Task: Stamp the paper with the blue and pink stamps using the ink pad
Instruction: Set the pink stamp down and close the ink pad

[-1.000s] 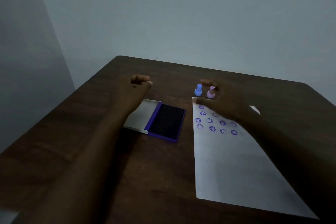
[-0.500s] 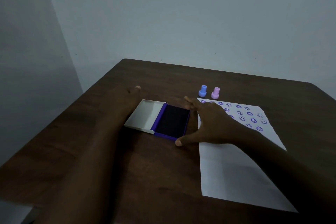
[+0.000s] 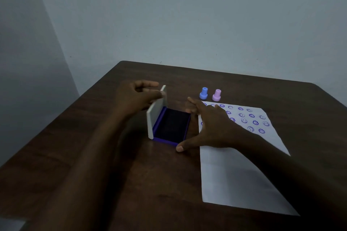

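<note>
The ink pad (image 3: 171, 125) lies on the dark wooden table (image 3: 131, 174), its dark pad exposed in a purple case. Its white lid (image 3: 156, 112) stands nearly upright on the left side, pinched at the top edge by my left hand (image 3: 135, 97). My right hand (image 3: 210, 127) spans the case's right side, thumb at the near corner, fingers at the far corner. The blue stamp (image 3: 203, 93) and pink stamp (image 3: 216, 95) stand upright beyond the paper (image 3: 234, 170), which carries several purple smiley and flower prints near its far end.
A pale wall rises just behind the table's far edge. The table's left edge runs diagonally close to my left forearm. The near part of the paper is blank.
My right hand left the stamps and came to the ink pad case. My left hand took the lid, which lay flat open, and raised it to nearly upright.
</note>
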Tool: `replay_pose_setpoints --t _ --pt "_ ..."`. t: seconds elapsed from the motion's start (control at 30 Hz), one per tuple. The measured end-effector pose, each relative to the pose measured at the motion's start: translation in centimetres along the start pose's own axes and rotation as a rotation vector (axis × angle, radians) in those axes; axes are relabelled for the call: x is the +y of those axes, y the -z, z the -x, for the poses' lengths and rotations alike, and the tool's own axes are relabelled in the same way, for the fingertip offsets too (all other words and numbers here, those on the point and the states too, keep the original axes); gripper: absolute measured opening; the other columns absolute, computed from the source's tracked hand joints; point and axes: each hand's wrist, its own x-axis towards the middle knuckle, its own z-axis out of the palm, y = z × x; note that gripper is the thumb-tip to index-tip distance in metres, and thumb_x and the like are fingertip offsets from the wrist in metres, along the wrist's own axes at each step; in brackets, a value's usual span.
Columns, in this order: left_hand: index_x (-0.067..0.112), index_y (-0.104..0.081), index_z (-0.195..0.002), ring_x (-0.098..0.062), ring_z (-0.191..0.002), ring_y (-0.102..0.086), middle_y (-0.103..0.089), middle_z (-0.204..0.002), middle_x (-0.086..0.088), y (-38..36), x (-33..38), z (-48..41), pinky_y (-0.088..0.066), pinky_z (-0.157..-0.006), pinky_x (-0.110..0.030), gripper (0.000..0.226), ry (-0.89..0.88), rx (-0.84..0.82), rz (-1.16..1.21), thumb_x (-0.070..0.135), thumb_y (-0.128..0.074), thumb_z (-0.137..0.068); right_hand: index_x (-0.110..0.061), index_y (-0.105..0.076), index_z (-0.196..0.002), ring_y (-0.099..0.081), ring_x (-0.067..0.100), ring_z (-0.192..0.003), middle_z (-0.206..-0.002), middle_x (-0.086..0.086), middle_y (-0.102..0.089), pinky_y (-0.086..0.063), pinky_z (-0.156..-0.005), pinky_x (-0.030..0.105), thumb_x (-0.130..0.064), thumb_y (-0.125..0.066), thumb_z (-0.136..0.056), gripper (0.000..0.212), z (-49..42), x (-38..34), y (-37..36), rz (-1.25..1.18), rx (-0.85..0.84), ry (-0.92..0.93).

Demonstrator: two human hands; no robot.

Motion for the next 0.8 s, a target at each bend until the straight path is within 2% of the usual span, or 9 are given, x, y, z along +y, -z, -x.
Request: replay_pose_setpoints --t 0.07,0.17,0.27,0.37,0.43,0.5,0.63,0.8 --pt "0.027 -0.072 -0.107 -0.002 -0.084 -0.065 -0.07 -0.1 0.006 -1.5 -0.1 0.4 -0.051 -0.05 -0.01 0.032 -0.012 -0.018 -0.003 0.028 -0.085 -0.078 -0.033 -0.012 -0.156 -0.027 0.022 -0.147 -0.153 -0.01 -0.043 -0.017 -0.118 0.042 -0.082 -0.076 -0.036 0.145 0.2 0.1 -0.3 -0.018 0.024 0.009" --pt "0.024 -0.068 -0.121 0.0 -0.09 -0.06 -0.066 -0.111 0.008 -3.3 -0.8 0.4 -0.045 -0.062 -0.018 0.06 0.037 -0.037 -0.103 0.045 -0.089 -0.069 -0.031 -0.008 -0.157 -0.021 0.02 -0.149 -0.159 -0.007 -0.033 -0.01 -0.12 0.046 -0.087 -0.068 -0.03 0.151 0.3 0.4 -0.7 -0.033 0.056 0.015" --pt "0.024 -0.06 -0.131 -0.004 -0.09 -0.057 -0.061 -0.118 0.004 -4.5 -1.6 0.2 -0.043 -0.066 -0.02 0.084 0.098 -0.067 -0.197 0.056 -0.091 -0.061 -0.032 0.001 -0.157 -0.017 0.021 -0.15 -0.161 -0.008 -0.029 -0.004 -0.122 0.05 -0.088 -0.067 -0.031 0.154 0.3 0.6 -0.9 -0.05 0.066 0.019" --pt "0.022 -0.058 -0.134 -0.011 -0.1 -0.058 -0.06 -0.126 0.002 -5.5 -2.2 0.0 -0.045 -0.069 -0.022 0.095 0.048 -0.033 -0.361 0.06 -0.092 -0.055 -0.031 0.007 -0.157 -0.02 0.02 -0.15 -0.159 -0.016 -0.029 -0.005 -0.122 0.056 -0.087 -0.069 -0.034 0.155 0.7 1.3 -0.8 -0.026 0.096 0.031" --pt "0.025 -0.056 -0.135 -0.017 -0.117 -0.057 -0.058 -0.136 -0.002 -6.0 -2.4 0.0 -0.052 -0.09 -0.034 0.097 0.031 -0.03 -0.508 0.066 -0.089 -0.054 -0.033 0.01 -0.156 -0.021 0.022 -0.15 -0.16 -0.017 -0.018 -0.008 -0.122 0.057 -0.086 -0.072 -0.035 0.155 1.0 1.9 -0.4 -0.013 0.107 0.028" --pt "0.03 -0.057 -0.135 -0.021 -0.127 -0.054 -0.055 -0.14 -0.002 -6.3 -2.4 0.2 -0.049 -0.104 -0.042 0.096 -0.002 -0.028 -0.656 0.073 -0.085 -0.053 -0.034 0.015 -0.155 -0.02 0.024 -0.151 -0.166 -0.003 -0.014 -0.009 -0.122 0.056 -0.09 -0.068 -0.035 0.157 1.4 2.5 0.1 0.004 0.102 0.007" --pt "0.032 -0.06 -0.133 -0.025 -0.129 -0.051 -0.051 -0.142 -0.005 -6.6 -2.6 0.8 -0.046 -0.102 -0.041 0.091 -0.048 -0.006 -0.801 0.077 -0.079 -0.055 -0.031 0.013 -0.156 -0.023 0.019 -0.15 -0.166 -0.006 -0.018 -0.011 -0.123 0.052 -0.095 -0.055 -0.026 0.16 2.4 3.6 1.6 0.013 0.097 -0.05" --pt "0.025 -0.062 -0.128 -0.026 -0.129 -0.05 -0.051 -0.139 -0.007 -6.7 -2.5 0.9 -0.047 -0.099 -0.039 0.084 -0.044 0.032 -0.874 0.076 -0.076 -0.063 -0.038 0.003 -0.155 -0.029 0.011 -0.146 -0.16 -0.02 -0.029 -0.016 -0.123 0.046 -0.085 -0.071 -0.035 0.149 3.9 4.8 2.8 -0.039 0.13 -0.073"
